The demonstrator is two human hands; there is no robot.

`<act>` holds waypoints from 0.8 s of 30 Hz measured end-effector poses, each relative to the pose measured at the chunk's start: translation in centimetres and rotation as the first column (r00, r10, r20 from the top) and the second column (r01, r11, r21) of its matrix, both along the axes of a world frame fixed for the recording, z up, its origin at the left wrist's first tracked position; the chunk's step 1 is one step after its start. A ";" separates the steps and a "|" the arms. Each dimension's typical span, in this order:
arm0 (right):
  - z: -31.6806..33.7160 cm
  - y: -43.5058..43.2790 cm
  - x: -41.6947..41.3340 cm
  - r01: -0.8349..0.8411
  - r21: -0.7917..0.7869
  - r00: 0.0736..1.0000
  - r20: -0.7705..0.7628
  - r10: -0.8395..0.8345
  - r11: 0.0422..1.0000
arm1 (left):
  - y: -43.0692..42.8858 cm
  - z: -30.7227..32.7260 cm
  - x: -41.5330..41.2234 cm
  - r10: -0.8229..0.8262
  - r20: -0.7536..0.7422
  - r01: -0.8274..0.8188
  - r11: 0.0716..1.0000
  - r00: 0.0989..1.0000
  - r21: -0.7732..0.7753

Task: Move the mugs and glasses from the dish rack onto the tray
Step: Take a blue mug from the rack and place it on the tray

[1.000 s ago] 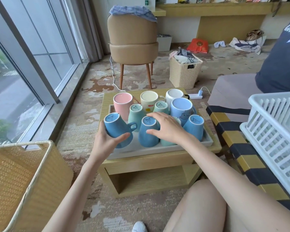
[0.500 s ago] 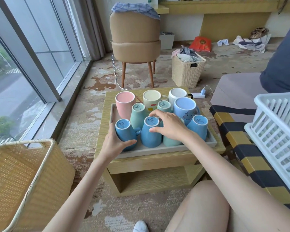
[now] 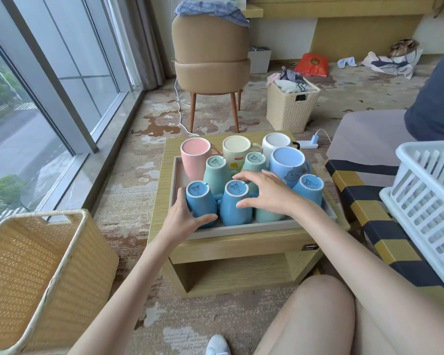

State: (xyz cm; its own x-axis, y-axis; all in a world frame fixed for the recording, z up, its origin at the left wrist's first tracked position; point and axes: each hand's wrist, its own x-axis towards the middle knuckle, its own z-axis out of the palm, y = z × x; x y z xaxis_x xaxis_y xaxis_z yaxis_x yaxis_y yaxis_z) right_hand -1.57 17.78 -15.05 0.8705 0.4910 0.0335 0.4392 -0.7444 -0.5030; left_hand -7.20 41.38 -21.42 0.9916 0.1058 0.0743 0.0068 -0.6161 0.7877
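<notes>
A grey tray [image 3: 241, 228] on a low wooden table [image 3: 241, 245] holds several upside-down mugs in pink, cream, white, green and blue. My left hand [image 3: 182, 221] grips a blue mug [image 3: 198, 198] at the tray's front left corner, thumb in front and fingers round its left side. Its handle points at a second blue mug [image 3: 233, 210] right beside it. My right hand [image 3: 267, 193] lies over the front row, with thumb and forefinger curled round that second blue mug's top. A green mug under my right palm is mostly hidden. The white dish rack [image 3: 426, 201] stands at the right.
The rack sits on a black-and-yellow striped bench [image 3: 369, 226]. A tall wicker basket [image 3: 36, 278] stands on the floor to the left by the window. Behind the table are a tan chair [image 3: 210, 55] and a small laundry basket [image 3: 290, 108]. My knee is at bottom right.
My left hand carried the blue mug rightward and down into the tray's front left corner, beside the other blue mug. My right hand stayed on the front mugs.
</notes>
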 end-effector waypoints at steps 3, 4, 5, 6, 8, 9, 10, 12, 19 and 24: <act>0.2 -1.4 0.1 0.018 -0.017 0.998 0.056 -0.017 1.000 | 0.1 0.7 -0.1 -0.032 0.044 0.035 0.998 0.999 -0.052; 0.3 -2.1 0.2 0.052 -0.021 0.997 0.064 -0.050 0.998 | 0.0 1.2 -0.2 -0.036 0.094 0.041 0.998 0.995 -0.054; 0.3 -2.8 0.4 0.085 -0.032 0.995 0.060 -0.083 0.996 | -0.2 1.8 -0.2 -0.046 0.149 0.049 0.999 0.988 -0.022; 0.3 -3.4 0.4 0.113 -0.047 0.993 0.044 -0.111 0.993 | -0.6 2.5 -0.2 -0.068 0.202 0.059 0.997 0.977 0.046; 0.1 -4.2 0.4 0.156 -0.064 0.988 -0.013 -0.157 0.986 | -1.6 3.8 0.1 -0.138 0.280 0.071 0.969 0.950 0.238; 0.1 -4.3 0.4 0.172 -0.068 0.984 -0.030 -0.174 0.983 | -2.2 4.4 0.2 -0.176 0.295 0.073 0.942 0.939 0.328; -0.1 -4.5 0.3 0.183 -0.077 0.982 -0.031 -0.186 0.980 | -2.8 4.9 0.4 -0.211 0.296 0.079 0.912 0.931 0.403; -0.2 -4.5 0.2 0.194 -0.102 0.981 -0.011 -0.196 0.976 | -4.1 5.4 0.8 -0.264 0.260 0.102 0.857 0.929 0.505; 0.4 -4.7 0.4 0.177 -0.112 0.984 -0.015 -0.179 0.978 | -5.6 5.3 1.6 -0.300 0.164 0.149 0.789 0.940 0.596; 0.5 -4.7 0.4 0.167 -0.163 0.986 0.018 -0.167 0.972 | -5.4 5.1 1.7 -0.301 0.179 0.152 0.810 0.937 0.567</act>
State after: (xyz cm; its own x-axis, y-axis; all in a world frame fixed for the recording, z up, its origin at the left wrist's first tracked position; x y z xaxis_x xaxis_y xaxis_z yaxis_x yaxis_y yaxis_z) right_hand -1.19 13.05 -14.52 0.9407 0.3376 -0.0318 0.3032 -0.8794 -0.3669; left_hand -5.54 35.95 -16.29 0.9216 -0.2503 0.2968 -0.3358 -0.8976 0.2856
